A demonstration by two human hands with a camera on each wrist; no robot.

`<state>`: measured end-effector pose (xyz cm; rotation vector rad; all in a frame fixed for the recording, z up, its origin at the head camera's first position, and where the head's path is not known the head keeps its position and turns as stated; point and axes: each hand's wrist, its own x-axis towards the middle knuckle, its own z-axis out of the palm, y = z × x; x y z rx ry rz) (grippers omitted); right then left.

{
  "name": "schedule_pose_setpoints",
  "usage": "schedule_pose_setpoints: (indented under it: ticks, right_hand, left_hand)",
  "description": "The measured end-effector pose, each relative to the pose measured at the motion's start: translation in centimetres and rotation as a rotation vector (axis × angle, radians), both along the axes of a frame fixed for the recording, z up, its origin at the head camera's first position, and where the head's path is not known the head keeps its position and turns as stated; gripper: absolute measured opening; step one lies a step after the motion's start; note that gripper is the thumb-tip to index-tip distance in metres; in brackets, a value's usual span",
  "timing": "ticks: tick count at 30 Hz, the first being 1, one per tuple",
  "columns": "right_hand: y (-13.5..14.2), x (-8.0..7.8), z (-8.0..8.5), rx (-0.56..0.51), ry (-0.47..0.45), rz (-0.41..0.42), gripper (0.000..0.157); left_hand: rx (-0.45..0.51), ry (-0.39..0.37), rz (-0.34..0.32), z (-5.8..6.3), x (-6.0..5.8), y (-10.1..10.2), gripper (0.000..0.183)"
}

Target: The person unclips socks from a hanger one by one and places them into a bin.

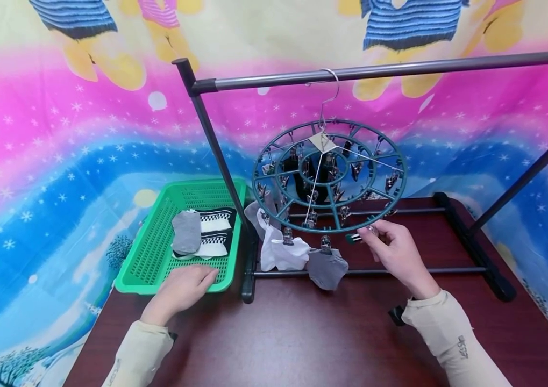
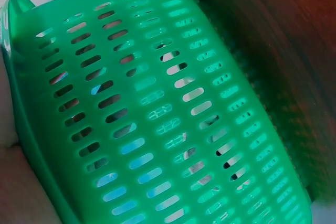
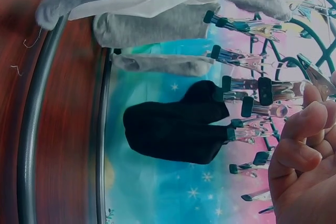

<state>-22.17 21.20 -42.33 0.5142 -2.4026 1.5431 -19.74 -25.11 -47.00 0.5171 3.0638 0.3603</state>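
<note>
On the left of the round hanger (image 1: 335, 231) we see the green basket (image 1: 155, 244), its sides pierced with slots. In it we find a folded grey sock (image 1: 186, 232) lying against black-and-white patterned socks (image 1: 216, 221). At the basket's near rim, left of the hanger and lower than it, is the left hand (image 1: 182, 287); its fingertips are hidden from us, so we cannot tell whether it grips the rim or only rests there.

Next, just left of the hanger's ring, we meet a leg of the dark rack (image 1: 216, 145), whose top bar carries the hanger by its hook. Clipped along the hanger's near left edge, we see white socks (image 1: 289, 253) with grey beside them, then a small grey sock at its near side; black socks (image 3: 176, 132) hang from its inner part.

At the hanger's near right edge, the right hand (image 1: 395, 252) pinches a metal clip (image 3: 311, 72) between thumb and curled fingers, the gap closed down to the clip itself.

Beneath the hanger we have a glossy reddish-brown table (image 1: 303, 328), on which the rack's feet and the basket stand. Behind the hanger hangs a pink-and-blue backdrop (image 1: 80, 107) printed with snowflakes and figures in striped tops.
</note>
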Motion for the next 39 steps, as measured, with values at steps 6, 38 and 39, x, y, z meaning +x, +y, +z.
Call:
schedule_pose_setpoints:
  ticks: [6,38,39]
  right_hand:
    - [-0.1,-0.1,-0.1,0.001,0.000,0.007,0.022]
    - [-0.6,0.1,-0.2,-0.001,-0.014,0.013,0.021]
    - [-0.6,0.1,-0.2,-0.003,-0.014,0.013,0.022]
  left_hand:
    - [0.014,0.004,-0.002,0.3,0.3,0.0,0.031]
    - [0.576,-0.280,-0.326,0.0,-2.3,17.3,0.079]
    - [0.592,-0.289,-0.313,-0.1,-2.4,17.5,0.080]
